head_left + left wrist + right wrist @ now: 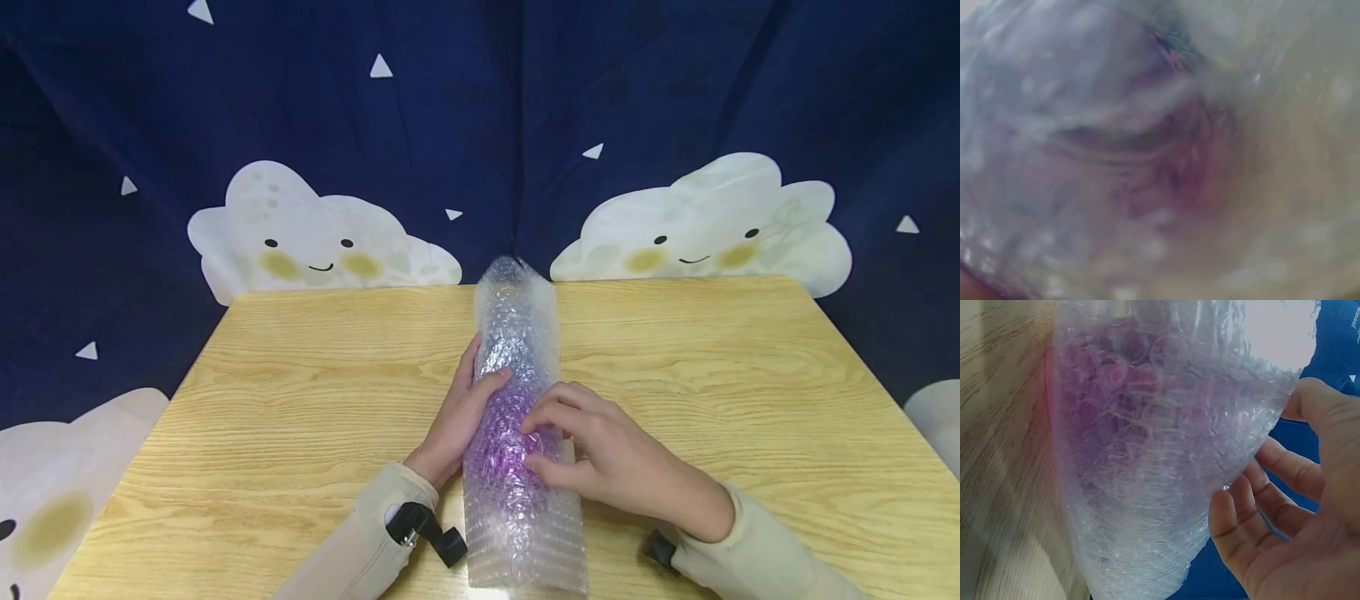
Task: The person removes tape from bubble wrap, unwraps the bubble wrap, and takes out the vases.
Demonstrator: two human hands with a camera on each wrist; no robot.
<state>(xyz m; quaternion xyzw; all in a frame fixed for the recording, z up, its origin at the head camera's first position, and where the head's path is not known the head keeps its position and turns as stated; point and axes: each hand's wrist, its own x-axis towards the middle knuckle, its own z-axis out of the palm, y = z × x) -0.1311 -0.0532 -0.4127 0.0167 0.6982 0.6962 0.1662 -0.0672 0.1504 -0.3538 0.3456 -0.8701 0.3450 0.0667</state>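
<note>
A long bubble-wrapped package (pixel 517 333) stretches from near me toward the table's far edge in the head view. Purple shows through its middle, and a pale blue-grey part lies farther up; the wrap blurs what is inside. My left hand (pixel 457 417) holds it from the left side, thumb over the top, other fingers mostly hidden. At the right, my right hand (pixel 600 442) touches the wrap with thumb and index fingertips apart over the purple part. In the right wrist view, loosely bent fingers (pixel 1229 519) meet the wrap's edge. Wrap and a purplish shape (pixel 1147 144) fill the left wrist view, blurred.
The package lies over a light wood-grain table (pixel 315 358). A dark blue cloth backdrop (pixel 480 108) with white clouds and triangles hangs right behind the table. Black camera straps (pixel 420 525) sit on the beige sleeves (pixel 352 542).
</note>
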